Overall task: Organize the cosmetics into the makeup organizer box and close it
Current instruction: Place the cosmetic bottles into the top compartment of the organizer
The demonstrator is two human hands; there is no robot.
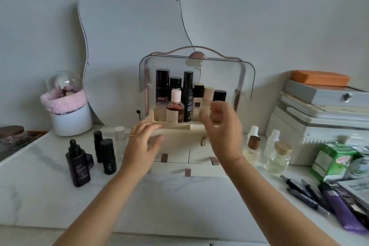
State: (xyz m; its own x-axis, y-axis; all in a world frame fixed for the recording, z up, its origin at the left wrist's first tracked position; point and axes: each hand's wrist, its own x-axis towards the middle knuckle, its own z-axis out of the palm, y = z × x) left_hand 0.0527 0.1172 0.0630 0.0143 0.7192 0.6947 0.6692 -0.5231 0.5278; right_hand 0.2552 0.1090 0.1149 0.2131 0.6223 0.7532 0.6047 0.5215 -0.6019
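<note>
The cream makeup organizer box (179, 148) stands at the middle of the counter, its clear lid (225, 72) swung up. Several bottles stand inside, among them a pink-capped bottle (175, 106) and tall black bottles (187, 94). My left hand (142, 144) rests with spread fingers on the box's front left rim. My right hand (221, 126) hovers, blurred, with curled fingers in front of the bottles at the right of the compartment; nothing shows in it. Three black bottles (78, 164) stand left of the box. Clear bottles with wooden caps (253, 148) stand to its right.
A white pot with a pink cloth (67, 112) and a wavy mirror (129, 36) sit at the back left. Stacked boxes (319, 110) fill the right. Green packets (335, 160), pens (299, 189) and a purple tube (339, 207) lie at the front right.
</note>
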